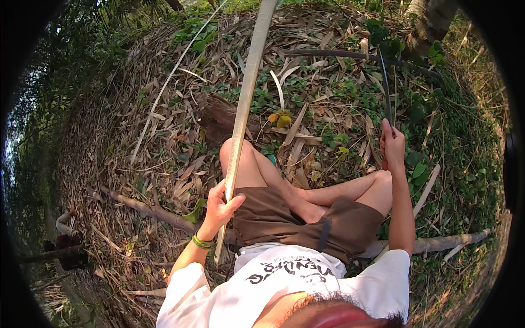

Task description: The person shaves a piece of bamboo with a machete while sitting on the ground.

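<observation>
A long, pale split bamboo strip (247, 90) rises from beside my left hip, passes over my left knee and runs out of the top of the view. Near its lower end my left hand (220, 206) is closed round it, thumb across the front. On the right, my right hand (393, 145) grips a long-bladed knife (386, 85) above my right knee. Its thin dark blade points away from me, and a bit of reddish handle shows under the fist. Blade and strip are well apart.
I sit cross-legged on leaf-littered ground. A brown stump (214, 115) stands beyond my left knee. Another thin pale strip (172, 76) lies far left. A dark curved branch (339, 53) and a tree trunk (435, 22) are at the far right. Poles (448, 242) lie beside me.
</observation>
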A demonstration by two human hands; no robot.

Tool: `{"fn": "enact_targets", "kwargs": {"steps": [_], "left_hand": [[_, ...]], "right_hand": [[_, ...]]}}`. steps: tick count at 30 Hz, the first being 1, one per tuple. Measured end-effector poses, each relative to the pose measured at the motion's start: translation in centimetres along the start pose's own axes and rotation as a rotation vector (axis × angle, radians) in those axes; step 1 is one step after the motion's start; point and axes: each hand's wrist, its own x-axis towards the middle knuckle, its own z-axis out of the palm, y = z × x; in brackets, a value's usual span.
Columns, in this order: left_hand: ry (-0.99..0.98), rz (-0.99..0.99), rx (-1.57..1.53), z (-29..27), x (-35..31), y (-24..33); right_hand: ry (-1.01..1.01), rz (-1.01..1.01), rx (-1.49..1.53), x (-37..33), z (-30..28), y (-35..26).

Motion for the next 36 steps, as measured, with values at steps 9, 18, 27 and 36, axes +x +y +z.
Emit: {"fn": "enact_targets", "kwargs": {"steps": [9,18,27,36], "left_hand": [[0.599,0.443,0.092,-8.7,-1.0,8.3],[1.162,1.044,0.193,-12.3,-2.5,22.6],[0.983,1.21,-0.442,-12.4,4.0,20.1],[0.827,0.681,-0.726,3.6,12.6,10.3]], "right_hand": [[-0.043,-0.098,-0.034,-1.4,2.5,-3.7],[-0.121,-0.14,0.075,-2.0,4.2,-5.8],[-0.277,-0.07,0.268,-5.6,8.2,-7.0],[-0.299,0.015,0.835,-7.3,19.1,-11.1]]}}
